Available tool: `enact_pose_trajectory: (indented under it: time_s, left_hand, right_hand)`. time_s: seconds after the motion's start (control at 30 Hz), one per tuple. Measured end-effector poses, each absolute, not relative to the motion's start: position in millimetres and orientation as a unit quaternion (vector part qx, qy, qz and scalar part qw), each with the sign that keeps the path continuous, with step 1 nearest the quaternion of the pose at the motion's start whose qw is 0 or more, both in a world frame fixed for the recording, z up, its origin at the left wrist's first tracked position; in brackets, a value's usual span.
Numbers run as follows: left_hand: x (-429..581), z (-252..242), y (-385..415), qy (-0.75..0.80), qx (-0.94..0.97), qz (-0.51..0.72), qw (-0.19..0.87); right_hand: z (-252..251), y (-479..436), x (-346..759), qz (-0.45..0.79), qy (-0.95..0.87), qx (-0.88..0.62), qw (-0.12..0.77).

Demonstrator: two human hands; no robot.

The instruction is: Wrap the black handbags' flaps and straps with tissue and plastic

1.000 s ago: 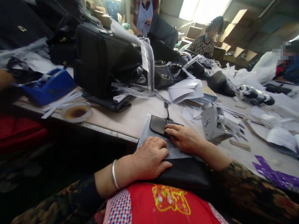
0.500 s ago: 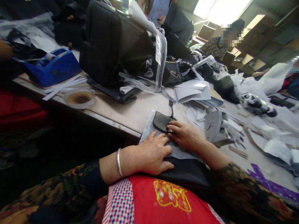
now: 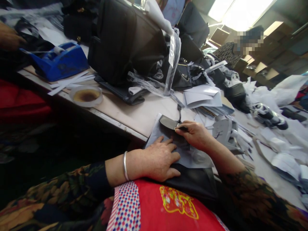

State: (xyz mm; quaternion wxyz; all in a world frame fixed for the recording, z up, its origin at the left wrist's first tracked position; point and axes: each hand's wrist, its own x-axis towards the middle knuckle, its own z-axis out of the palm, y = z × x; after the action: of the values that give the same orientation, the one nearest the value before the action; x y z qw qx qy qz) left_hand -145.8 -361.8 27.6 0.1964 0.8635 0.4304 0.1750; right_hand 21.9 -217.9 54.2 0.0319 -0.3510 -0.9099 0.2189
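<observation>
A black leather bag point(image 3: 192, 179) lies at the table edge against my lap, partly covered by a thin, whitish see-through sheet point(image 3: 196, 157). On the sheet rests a dark flap point(image 3: 167, 122) with a short strap point(image 3: 179, 113) running away from it. My right hand point(image 3: 193, 133) pinches the flap's near right edge between thumb and fingers, lifting it a little. A small gold-coloured fitting shows at the fingertips. My left hand point(image 3: 163, 157) lies flat on the sheet and bag with its fingers spread. What lies beneath the left palm is hidden.
A blue tape dispenser point(image 3: 60, 61), paper strips and a round dish point(image 3: 86, 95) with brown residue sit on the left. Large black bags point(image 3: 130, 45) stand behind. Stacked papers point(image 3: 203, 96) and a grey dispenser point(image 3: 223, 134) are on the right. Another person's hand point(image 3: 9, 37) shows far left.
My right hand has gone from resting on the flap to pinching its edge and raising it. My left hand stays flat in about the same place. The camera view has shifted slightly.
</observation>
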Motion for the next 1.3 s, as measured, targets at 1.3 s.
enact_pose_trajectory:
  time_s: [1.3]
  left_hand:
    - [-152.4, 30.6, -356.8, 0.402, 0.880, 0.149, 0.204]
  right_hand:
    - [28.0, -246.4, 30.8, 0.376, -0.793, -0.445, 0.176]
